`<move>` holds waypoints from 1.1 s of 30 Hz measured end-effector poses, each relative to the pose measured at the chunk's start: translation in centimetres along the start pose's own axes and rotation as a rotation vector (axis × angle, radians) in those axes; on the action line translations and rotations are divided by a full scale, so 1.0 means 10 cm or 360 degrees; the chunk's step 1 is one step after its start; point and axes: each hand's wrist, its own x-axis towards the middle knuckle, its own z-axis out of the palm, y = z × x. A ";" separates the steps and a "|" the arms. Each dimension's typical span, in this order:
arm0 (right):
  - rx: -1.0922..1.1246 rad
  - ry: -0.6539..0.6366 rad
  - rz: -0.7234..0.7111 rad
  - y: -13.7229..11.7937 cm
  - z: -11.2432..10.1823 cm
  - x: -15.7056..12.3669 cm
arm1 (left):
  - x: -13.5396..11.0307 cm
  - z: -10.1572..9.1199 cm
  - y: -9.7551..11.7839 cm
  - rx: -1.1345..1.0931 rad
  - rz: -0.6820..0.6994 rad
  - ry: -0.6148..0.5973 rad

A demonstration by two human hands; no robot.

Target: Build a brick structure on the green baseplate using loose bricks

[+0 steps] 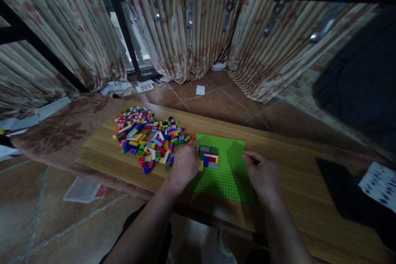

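Note:
A green baseplate (pixel 230 173) lies on the wooden board (pixel 123 161) in front of me. A small block of joined bricks (pixel 209 158), grey, red, white, blue and yellow, sits on its left part. My left hand (pixel 185 164) rests at the plate's left edge with fingers curled, its fingertips beside the block; what it pinches is hidden. My right hand (pixel 262 172) lies on the plate's right edge, fingers bent loosely and pointing left, nothing seen in it. A heap of loose coloured bricks (pixel 148 137) spreads left of my left hand.
A patterned cloth (pixel 52 132) covers the table's left end. A dark flat object (pixel 340 189) and a printed card (pixel 380 183) lie at the right. Curtains (pixel 192 37) hang behind, with papers (pixel 145 87) on the tiled floor and a clear plastic lid (pixel 81 189) below left.

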 end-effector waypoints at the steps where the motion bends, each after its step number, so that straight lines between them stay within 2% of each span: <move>1: -0.0088 -0.0007 -0.0018 0.03 -0.02 0.00 | 0.00 0.00 0.01 -0.0035 0.0007 -0.0009; 6: -0.0335 -0.0017 -0.0124 0.18 -0.08 -0.01 | -0.02 0.03 0.09 -0.0254 0.0063 -0.0114; 12: -0.0522 0.0029 -0.0092 0.36 -0.18 0.04 | 0.05 0.14 0.17 -0.0426 0.0217 -0.0230; 16: -0.0593 0.0023 -0.0012 0.43 -0.24 0.08 | 0.10 0.12 0.13 -0.0441 0.0214 -0.0179; 21: -0.0648 0.0034 0.0014 0.41 -0.26 0.11 | 0.12 0.01 -0.03 -0.0334 0.0111 -0.0055; 25: -0.0384 0.0115 0.0043 0.21 -0.21 0.09 | 0.15 -0.03 -0.18 -0.0451 0.0086 0.0072; 28: -0.0053 0.0172 -0.0089 -0.08 -0.06 -0.02 | 0.20 -0.09 -0.30 -0.0700 0.0010 0.0251; 30: 0.0105 0.0159 -0.0328 -0.30 0.10 -0.15 | 0.24 -0.16 -0.38 -0.0894 -0.0085 0.0400; 33: 0.0091 -0.0061 -0.0785 -0.58 0.36 -0.33 | 0.26 -0.31 -0.47 -0.1188 -0.0170 0.0587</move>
